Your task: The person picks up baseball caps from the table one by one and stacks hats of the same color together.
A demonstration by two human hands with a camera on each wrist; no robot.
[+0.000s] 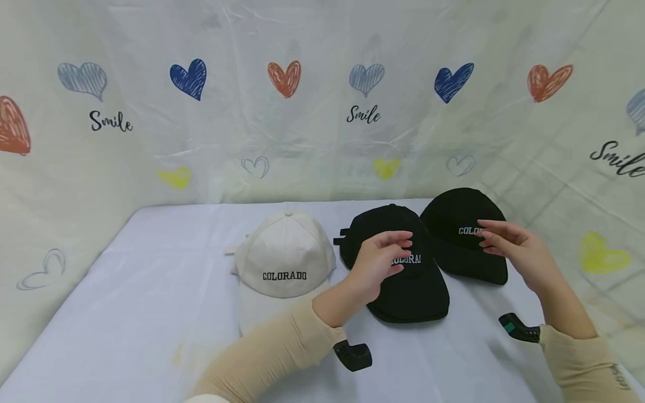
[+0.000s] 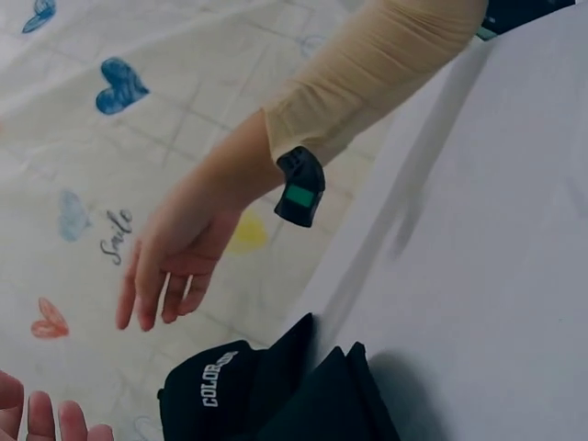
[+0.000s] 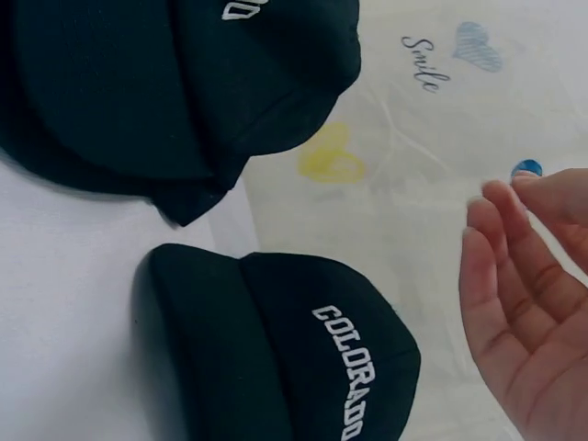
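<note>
Three cap shapes stand in a row on the white-covered table. The middle black cap (image 1: pixel 410 299) bears white lettering, and its brim edge looks doubled. My left hand (image 1: pixel 380 263) hovers in front of it with loosely bent fingers and holds nothing; it hides part of the lettering. Further right is another black cap (image 1: pixel 461 210), marked COLORADO in the right wrist view. My right hand (image 1: pixel 521 252) is raised before that cap's right side, fingers relaxed, with nothing in them. In the right wrist view the right hand (image 3: pixel 528 322) appears apart from both black caps.
A cream cap (image 1: pixel 287 246) with dark COLORADO lettering sits left of the black ones, its brim partly behind my left sleeve (image 1: pixel 282 347). Black wrist devices (image 1: pixel 354 356) project from both sleeves. A backdrop (image 1: pixel 322 145) with printed hearts hangs behind the table.
</note>
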